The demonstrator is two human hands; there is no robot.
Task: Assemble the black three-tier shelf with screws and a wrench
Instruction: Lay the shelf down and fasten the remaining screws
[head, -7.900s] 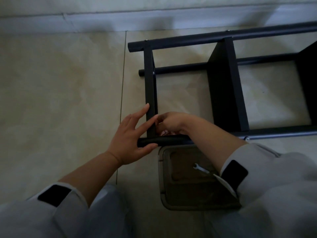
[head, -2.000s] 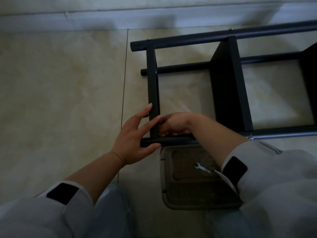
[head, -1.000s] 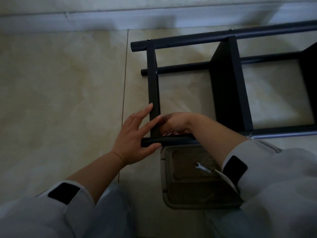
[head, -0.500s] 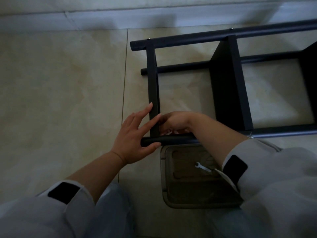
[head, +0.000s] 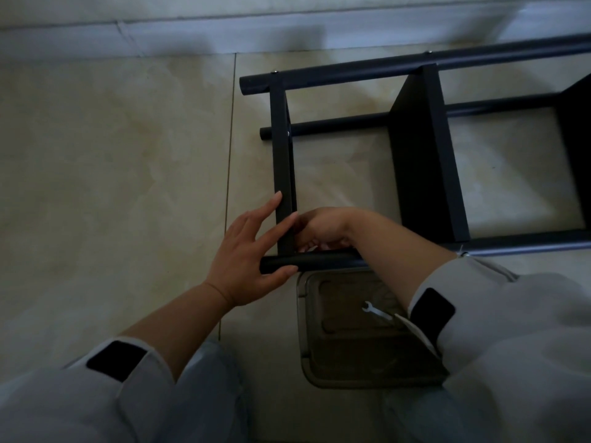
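Note:
The black shelf frame (head: 422, 161) lies on its side on the tiled floor. My left hand (head: 249, 254) rests with straight fingers on the outside of the end panel (head: 281, 148), its thumb under the near pole (head: 319, 262). My right hand (head: 323, 227) reaches inside the corner where that panel meets the pole. Its fingers are curled down at the joint, and what they pinch is hidden. A small silver wrench (head: 375, 311) lies in a tray below my right forearm, with no hand on it.
A brownish plastic tray (head: 319, 372) sits on the floor just in front of the near pole, partly under my right sleeve. A pale baseboard (head: 224, 33) runs along the far side. Bare tile spreads to the left of the shelf.
Almost nothing has moved. Both hands stay at the near left corner of the shelf, and the right hand's fingers shift only slightly at the joint.

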